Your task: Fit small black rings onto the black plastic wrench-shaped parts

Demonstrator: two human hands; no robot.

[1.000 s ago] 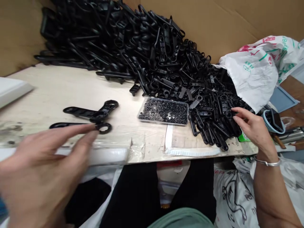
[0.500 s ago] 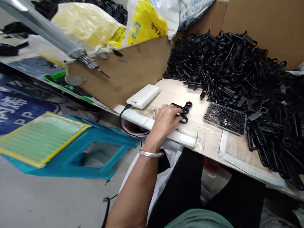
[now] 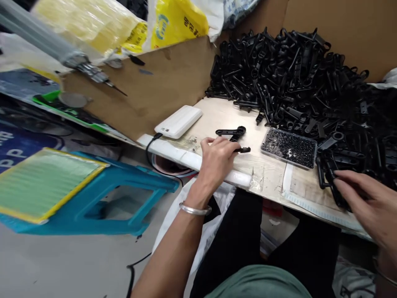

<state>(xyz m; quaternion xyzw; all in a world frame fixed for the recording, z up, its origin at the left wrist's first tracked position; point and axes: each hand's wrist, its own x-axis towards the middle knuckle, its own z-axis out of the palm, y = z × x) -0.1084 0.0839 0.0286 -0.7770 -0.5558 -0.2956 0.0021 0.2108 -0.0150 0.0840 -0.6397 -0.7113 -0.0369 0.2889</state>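
My left hand [image 3: 217, 159] is closed on a long black plastic part [image 3: 242, 150] near the table's left front edge; only the part's ring end pokes out past my fingers. A second black part [image 3: 232, 132] lies flat just behind it. My right hand [image 3: 367, 200] reaches over the front right of the table, fingers stretched toward black parts at the edge of the big heap [image 3: 297, 78]. A clear tray of small black rings [image 3: 288, 148] sits between my two hands.
A white power bank [image 3: 179, 121] lies at the table's left corner with a cable hanging down. Cardboard walls [image 3: 161, 89] stand behind and left of the table. A blue stool [image 3: 102, 194] with a green-yellow mat stands on the floor at left. Yellow bags are piled behind.
The view swung left, then settled. My left hand closed on one of the two loose black parts and lifted its end. My right hand came back into view at the right.
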